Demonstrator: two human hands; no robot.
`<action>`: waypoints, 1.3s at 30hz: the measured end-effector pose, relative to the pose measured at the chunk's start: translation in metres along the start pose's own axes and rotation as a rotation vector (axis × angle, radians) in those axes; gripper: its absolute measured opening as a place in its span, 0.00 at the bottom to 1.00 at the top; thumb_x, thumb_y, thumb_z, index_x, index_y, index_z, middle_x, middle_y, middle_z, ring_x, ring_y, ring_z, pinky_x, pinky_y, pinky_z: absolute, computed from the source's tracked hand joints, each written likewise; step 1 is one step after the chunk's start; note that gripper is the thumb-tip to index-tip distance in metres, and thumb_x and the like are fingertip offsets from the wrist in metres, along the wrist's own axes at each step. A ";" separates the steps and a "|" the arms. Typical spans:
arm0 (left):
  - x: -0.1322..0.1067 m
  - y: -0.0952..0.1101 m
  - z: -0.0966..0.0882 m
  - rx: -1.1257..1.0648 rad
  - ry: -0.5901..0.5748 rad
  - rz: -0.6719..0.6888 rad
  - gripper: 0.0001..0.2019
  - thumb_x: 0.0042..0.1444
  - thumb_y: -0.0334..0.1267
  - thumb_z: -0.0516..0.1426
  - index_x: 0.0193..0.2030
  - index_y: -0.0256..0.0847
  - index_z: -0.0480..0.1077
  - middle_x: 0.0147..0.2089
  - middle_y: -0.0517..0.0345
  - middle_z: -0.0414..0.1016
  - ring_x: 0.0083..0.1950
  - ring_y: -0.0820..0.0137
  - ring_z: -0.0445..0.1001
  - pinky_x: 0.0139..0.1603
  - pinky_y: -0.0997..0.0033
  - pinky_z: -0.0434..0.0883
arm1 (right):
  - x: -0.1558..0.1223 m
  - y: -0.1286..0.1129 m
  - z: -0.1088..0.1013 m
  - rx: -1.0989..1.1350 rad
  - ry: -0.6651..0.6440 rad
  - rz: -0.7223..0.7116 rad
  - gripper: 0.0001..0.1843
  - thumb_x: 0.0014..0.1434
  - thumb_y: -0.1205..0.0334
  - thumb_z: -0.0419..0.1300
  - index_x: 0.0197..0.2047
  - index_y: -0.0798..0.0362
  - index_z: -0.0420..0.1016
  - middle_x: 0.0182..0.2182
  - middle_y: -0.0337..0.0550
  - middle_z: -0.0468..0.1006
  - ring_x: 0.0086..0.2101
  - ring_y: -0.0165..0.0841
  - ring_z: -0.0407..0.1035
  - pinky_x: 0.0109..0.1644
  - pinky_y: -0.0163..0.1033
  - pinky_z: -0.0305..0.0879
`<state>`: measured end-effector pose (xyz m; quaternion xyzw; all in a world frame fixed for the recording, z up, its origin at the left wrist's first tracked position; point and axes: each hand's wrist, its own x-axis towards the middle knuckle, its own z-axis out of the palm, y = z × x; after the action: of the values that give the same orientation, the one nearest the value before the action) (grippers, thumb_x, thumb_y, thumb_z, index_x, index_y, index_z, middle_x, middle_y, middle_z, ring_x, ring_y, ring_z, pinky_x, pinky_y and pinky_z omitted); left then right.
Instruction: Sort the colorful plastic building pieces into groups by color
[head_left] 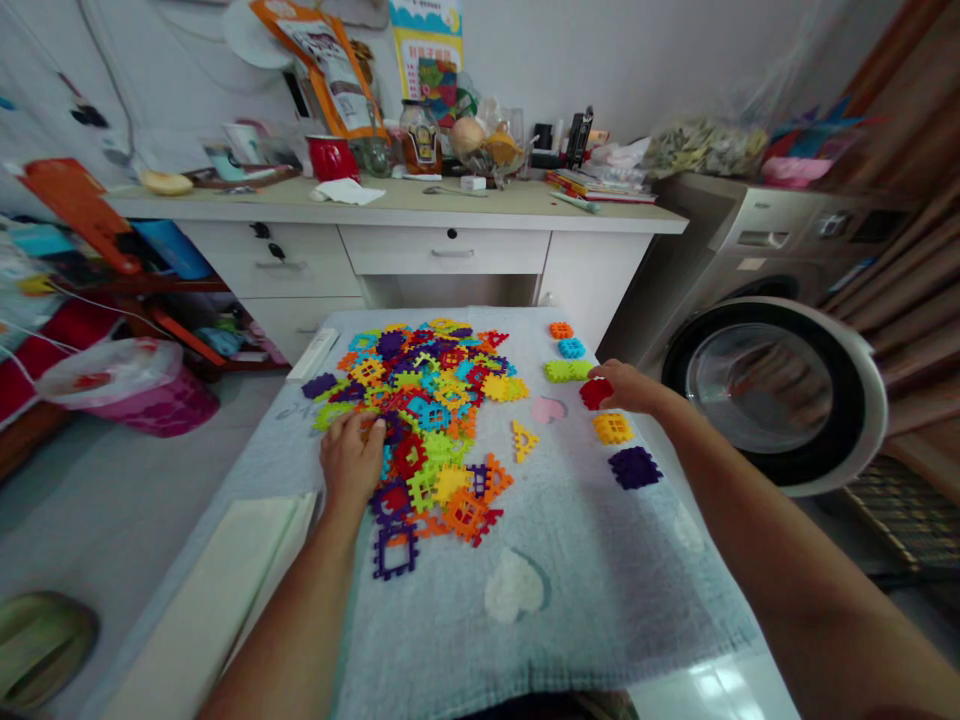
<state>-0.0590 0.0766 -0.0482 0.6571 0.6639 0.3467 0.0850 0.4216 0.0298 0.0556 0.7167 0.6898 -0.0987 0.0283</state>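
A heap of colourful plastic interlocking tiles (435,415) with notched edges lies spread on the cloth-covered table (585,600). My left hand (354,455) rests at the heap's left side, fingers curled over the pieces; what is under the fingertips is mostly hidden. On the right, my right hand (628,386) has its thumb and fingers closed on a red tile (595,393). That tile sits in a column of sorted colours: orange (561,329), blue (571,348) and green tiles (568,371) beyond it, yellow (613,428) and purple tiles (634,467) nearer me.
A lone yellow triangular piece (524,440) lies between heap and column. White boards (232,570) lie along the table's left edge. A cluttered counter (420,200) stands behind, a washing machine with its round door (772,390) open at right, a pink bin (142,385) at left.
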 end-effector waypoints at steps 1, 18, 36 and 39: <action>0.000 0.000 0.000 0.001 0.002 0.003 0.22 0.62 0.52 0.48 0.50 0.40 0.75 0.58 0.42 0.72 0.65 0.54 0.66 0.70 0.49 0.60 | -0.001 0.000 -0.001 -0.005 -0.001 -0.004 0.33 0.49 0.65 0.72 0.60 0.53 0.75 0.56 0.56 0.73 0.52 0.46 0.73 0.57 0.47 0.69; 0.000 0.004 -0.001 -0.004 0.031 0.000 0.21 0.62 0.51 0.49 0.49 0.39 0.76 0.57 0.41 0.72 0.66 0.54 0.64 0.70 0.47 0.56 | 0.047 -0.154 0.037 0.128 0.215 -0.202 0.27 0.60 0.59 0.66 0.61 0.58 0.72 0.55 0.58 0.74 0.54 0.44 0.70 0.60 0.45 0.63; -0.002 0.009 -0.002 0.002 0.045 -0.011 0.21 0.62 0.51 0.50 0.49 0.39 0.76 0.61 0.39 0.67 0.68 0.53 0.62 0.71 0.46 0.55 | 0.035 -0.151 0.036 0.278 0.197 -0.290 0.16 0.69 0.67 0.46 0.38 0.56 0.75 0.34 0.46 0.78 0.33 0.33 0.67 0.40 0.35 0.58; -0.002 0.009 -0.002 0.001 0.038 -0.010 0.20 0.62 0.50 0.50 0.49 0.40 0.75 0.60 0.40 0.68 0.68 0.54 0.62 0.70 0.47 0.55 | 0.036 -0.152 0.038 0.303 0.133 -0.274 0.16 0.70 0.67 0.47 0.37 0.55 0.76 0.35 0.44 0.79 0.33 0.32 0.67 0.39 0.34 0.58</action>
<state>-0.0522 0.0732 -0.0422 0.6470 0.6690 0.3583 0.0740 0.2678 0.0652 0.0265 0.6173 0.7583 -0.1568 -0.1391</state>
